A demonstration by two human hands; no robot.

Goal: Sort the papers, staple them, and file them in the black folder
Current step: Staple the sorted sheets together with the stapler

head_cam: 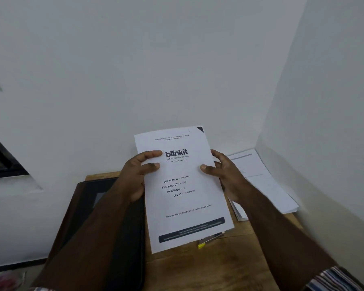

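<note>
I hold a white printed sheet (183,198) headed "blinkit" upright above the table, facing me. My left hand (135,175) grips its left edge, thumb and a finger on the front. My right hand (225,175) grips its right edge, thumb on the front. Whether more sheets lie behind it I cannot tell. The black folder (88,208) lies shut on the table's left side, partly under my left forearm. A stack of white papers (265,185) rests on the table at the right, against the wall corner. A yellow-tipped object (206,242), perhaps the stapler, peeks out below the sheet.
The small wooden table (219,267) stands in a corner between white walls (177,70). A dark framed opening (0,160) shows in the wall at the far left. The folder overhangs the table's left edge.
</note>
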